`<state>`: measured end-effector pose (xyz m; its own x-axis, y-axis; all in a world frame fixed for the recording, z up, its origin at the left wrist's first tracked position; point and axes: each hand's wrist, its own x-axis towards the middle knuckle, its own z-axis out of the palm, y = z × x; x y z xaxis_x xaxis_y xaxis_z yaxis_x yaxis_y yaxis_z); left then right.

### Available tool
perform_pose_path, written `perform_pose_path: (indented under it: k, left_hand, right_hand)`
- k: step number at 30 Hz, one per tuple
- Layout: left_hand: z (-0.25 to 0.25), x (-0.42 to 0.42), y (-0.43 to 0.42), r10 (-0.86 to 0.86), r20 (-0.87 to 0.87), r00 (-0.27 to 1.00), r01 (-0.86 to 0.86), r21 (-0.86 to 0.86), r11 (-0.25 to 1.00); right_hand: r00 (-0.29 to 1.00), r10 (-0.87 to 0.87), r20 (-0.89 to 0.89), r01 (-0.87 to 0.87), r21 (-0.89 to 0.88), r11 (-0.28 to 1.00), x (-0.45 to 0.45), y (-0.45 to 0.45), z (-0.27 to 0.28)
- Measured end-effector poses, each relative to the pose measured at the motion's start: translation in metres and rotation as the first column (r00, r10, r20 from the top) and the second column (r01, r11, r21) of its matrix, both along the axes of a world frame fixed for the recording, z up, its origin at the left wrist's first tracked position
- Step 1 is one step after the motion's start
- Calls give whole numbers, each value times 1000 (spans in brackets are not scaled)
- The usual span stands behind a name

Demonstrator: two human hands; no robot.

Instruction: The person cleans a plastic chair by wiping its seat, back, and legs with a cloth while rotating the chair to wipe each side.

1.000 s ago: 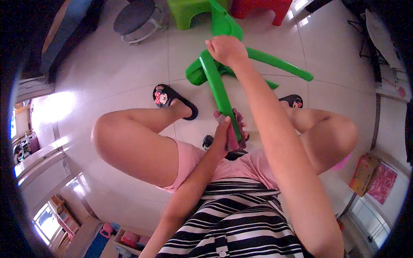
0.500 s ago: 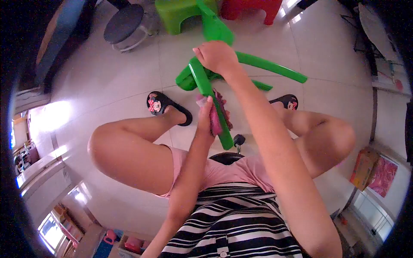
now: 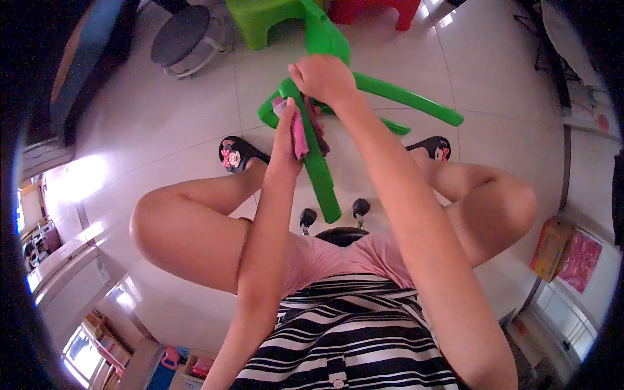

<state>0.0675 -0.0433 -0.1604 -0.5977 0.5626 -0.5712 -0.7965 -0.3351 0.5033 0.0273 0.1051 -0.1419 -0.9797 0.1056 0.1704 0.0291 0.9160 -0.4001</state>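
A green plastic chair lies tipped over in front of me, its legs pointing different ways. My right hand is closed on its frame near the backrest; the exact part gripped is hidden under the fingers. Around the upper part of the leg nearest me, my left hand presses a pink cloth. Darker, frilly folds of this cloth show on the leg's other side. Most left-hand fingers are out of sight behind the cloth and leg, while the thumb lies along the near side.
A lime-green stool, a red stool and a round dark-seated stool stand at the far side. My slippered feet flank the chair. Casters show below my seat. A cardboard box stands at the right.
My left hand and the cloth have slid up the chair leg, away from my body. The right hand keeps its grip, and the chair has shifted slightly left.
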Motion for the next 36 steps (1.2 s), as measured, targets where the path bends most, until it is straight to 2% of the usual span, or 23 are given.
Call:
perform_pose_path:
  k: [3,7,10,16,18,19,25,28,32,33,36]
  left_hand:
    - [1,-1,0,-2,18,1000,3,-77,997]
    - [6,-1,-1,-48,-4,999,47,-60,997]
    - [7,3,0,-51,-25,998,48,-85,995]
    - [7,11,-3,-65,0,998,65,-72,995]
    - [6,20,-1,-38,-19,999,37,-65,997]
    - [7,24,-1,-19,25,1000,20,-40,999]
    - [4,39,-6,-11,7,1000,11,-35,999]
    - [10,57,-8,-12,15,1000,13,-50,999]
    - [17,80,-9,-17,42,999,17,7,1000]
    - [6,87,-9,16,23,1000,-15,-24,1000]
    - [-4,111,-16,-20,122,992,18,16,1000]
  right_hand:
    - [1000,-16,22,15,29,999,-4,0,-3]
    - [993,-41,109,35,58,998,-5,-1,-3]
    - [998,-65,14,64,47,997,-5,-3,-7]
    - [999,-35,39,33,30,999,-5,-3,-6]
    - [989,-25,144,21,24,999,-5,-2,-2]
    - [980,-20,196,16,20,1000,-4,-2,0]
    - [996,16,92,-13,-35,999,0,-4,-1]
    - [989,-1,147,1,0,1000,-1,-4,0]
    - [993,9,119,-11,20,1000,-1,-2,-2]
    - [993,11,116,-13,20,1000,-2,-2,-4]
    - [990,16,137,-20,22,1000,-1,-3,0]
